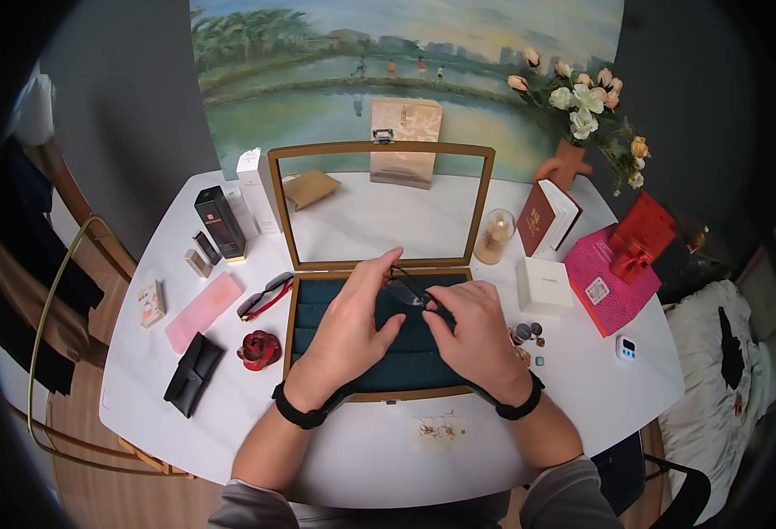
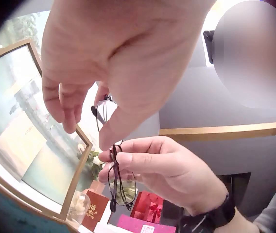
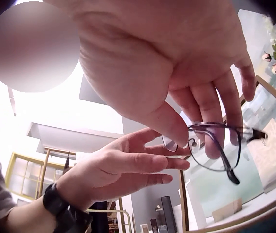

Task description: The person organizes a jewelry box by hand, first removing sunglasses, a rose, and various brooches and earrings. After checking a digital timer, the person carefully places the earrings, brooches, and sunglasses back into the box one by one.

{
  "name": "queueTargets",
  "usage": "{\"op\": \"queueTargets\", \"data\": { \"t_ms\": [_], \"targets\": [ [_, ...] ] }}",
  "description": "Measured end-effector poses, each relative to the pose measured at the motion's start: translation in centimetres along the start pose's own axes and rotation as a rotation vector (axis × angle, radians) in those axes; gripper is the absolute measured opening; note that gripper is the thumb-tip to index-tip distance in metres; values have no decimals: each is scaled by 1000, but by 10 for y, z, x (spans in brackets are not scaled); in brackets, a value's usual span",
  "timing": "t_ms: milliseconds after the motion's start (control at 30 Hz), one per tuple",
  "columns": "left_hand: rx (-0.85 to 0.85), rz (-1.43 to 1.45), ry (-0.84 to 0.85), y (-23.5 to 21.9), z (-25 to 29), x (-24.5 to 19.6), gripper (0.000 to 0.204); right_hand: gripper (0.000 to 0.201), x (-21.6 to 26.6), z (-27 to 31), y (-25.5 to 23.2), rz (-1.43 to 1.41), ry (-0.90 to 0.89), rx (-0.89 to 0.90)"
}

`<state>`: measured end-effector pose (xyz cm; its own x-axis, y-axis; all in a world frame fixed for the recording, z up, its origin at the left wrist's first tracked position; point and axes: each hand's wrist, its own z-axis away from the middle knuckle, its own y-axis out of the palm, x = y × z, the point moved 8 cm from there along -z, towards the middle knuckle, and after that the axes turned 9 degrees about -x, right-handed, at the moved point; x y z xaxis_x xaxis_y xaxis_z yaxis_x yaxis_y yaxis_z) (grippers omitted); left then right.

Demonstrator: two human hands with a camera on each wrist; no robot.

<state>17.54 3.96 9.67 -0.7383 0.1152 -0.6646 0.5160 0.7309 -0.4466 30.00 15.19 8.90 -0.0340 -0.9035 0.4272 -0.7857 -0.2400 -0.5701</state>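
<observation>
A pair of thin dark-framed eyeglasses (image 1: 409, 293) (image 2: 123, 190) (image 3: 232, 175) is held above a wooden-framed box (image 1: 458, 393) with a dark green lining and its glass lid upright. My right hand (image 1: 485, 339) (image 2: 172, 167) (image 3: 143, 53) pinches the frame between thumb and fingers. My left hand (image 1: 344, 331) (image 2: 128, 53) (image 3: 113, 170) is beside the other lens, its fingers extended and thumb apart; whether a fingertip touches the frame is unclear. Folded temples cross the lenses in the left wrist view.
Red sunglasses (image 1: 266, 297), a black case (image 1: 194, 374) and a red flower ornament (image 1: 259, 350) lie left of the box. On the right are a white box (image 1: 543, 286), small jars (image 1: 521, 332) and a glass dome (image 1: 495, 236). Small jewellery (image 1: 441, 430) lies in front.
</observation>
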Motion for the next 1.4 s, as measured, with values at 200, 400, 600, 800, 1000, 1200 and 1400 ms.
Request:
{"op": "queueTargets", "data": {
  "t_ms": [200, 400, 600, 800, 1000, 1200, 1400],
  "targets": [
    [-20, -100, 10, 5, 0, 3, 82, 24, 6, 7, 14, 3, -10, 68],
    [-1, -311, 224, 16, 9, -2, 38, 20, 11, 10, 20, 48, -47, 99],
    [70, -407, 152, 16, 12, 11, 29, 45, 12, 12, 20, 88, -55, 132],
    [56, -458, -214, -52, 9, 64, 29, 54, 17, -1, -13, 142, -79, -91],
    [59, -577, -510, -146, 63, 126, 27, 48, 16, 3, -14, 173, -84, -67],
    [27, -682, -614, -167, 103, 159, 29, 45, 17, 5, -11, 159, -89, -43],
    [59, -953, -500, -153, 94, 177, 30, 41, 18, 8, -9, 134, -88, 6]
  ]
}}
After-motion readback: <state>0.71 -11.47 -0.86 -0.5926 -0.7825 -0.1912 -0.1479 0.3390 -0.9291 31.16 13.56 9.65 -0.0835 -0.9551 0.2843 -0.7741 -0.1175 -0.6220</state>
